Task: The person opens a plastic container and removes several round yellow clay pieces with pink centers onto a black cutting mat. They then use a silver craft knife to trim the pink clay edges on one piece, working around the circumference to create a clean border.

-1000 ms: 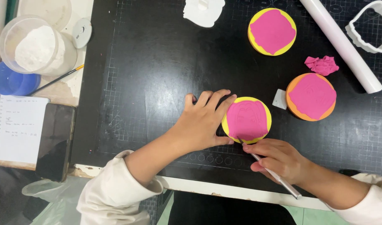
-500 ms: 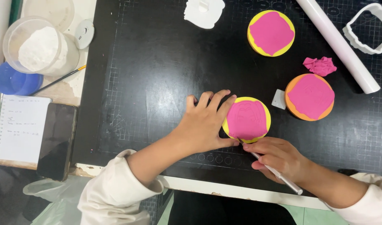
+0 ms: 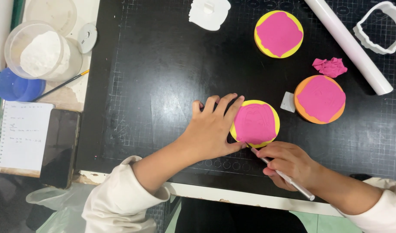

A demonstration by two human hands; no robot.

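Pink-topped yellow disc (image 3: 255, 123): I am seeing left hand (image 3: 213, 129) lying flat, fingers spread, bracing its edge; right hand (image 3: 288, 163) pinching thin metal tool (image 3: 280, 172), tip touching rim.

Work surface: black gridded cutting mat (image 3: 163, 64) on pale table (image 3: 215, 193). On mat: three round discs topped with pink clay, yellow one (image 3: 255, 123) under my fingers, second yellow one (image 3: 279, 34) at far edge, orange one (image 3: 319, 99) to right. Beside these: crumpled pink scrap (image 3: 330, 67), small white square (image 3: 287, 102), white rolling pin (image 3: 347, 42), white cutter frame (image 3: 379, 26), white shaped piece (image 3: 209, 13). Left of mat, on table: tub of white powder (image 3: 41, 52), blue lid (image 3: 16, 85), thin brush (image 3: 62, 85), notebook (image 3: 24, 134), dark phone (image 3: 59, 146).
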